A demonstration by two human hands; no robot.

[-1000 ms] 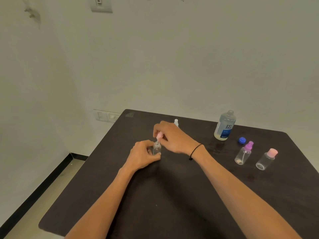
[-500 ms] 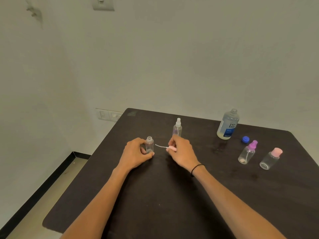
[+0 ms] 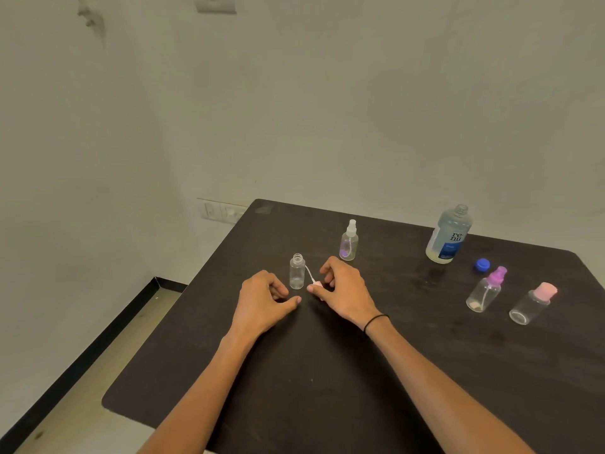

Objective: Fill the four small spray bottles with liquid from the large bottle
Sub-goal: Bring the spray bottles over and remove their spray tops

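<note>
Beside the uncapped bottle, left hand relaxed; right hand seemingly pinches its sprayer.

Small spray bottles: four; large bottle: one; blue cap: one.

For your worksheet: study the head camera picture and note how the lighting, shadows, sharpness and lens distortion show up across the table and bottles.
Head view: soft, even light, only faint shadows under the left hand and right hand; the dark table shows a dull sheen near the large bottle; the open small bottle is fairly sharp; wide-angle distortion leans the purple-capped bottle and pink-capped bottle outward.
</note>
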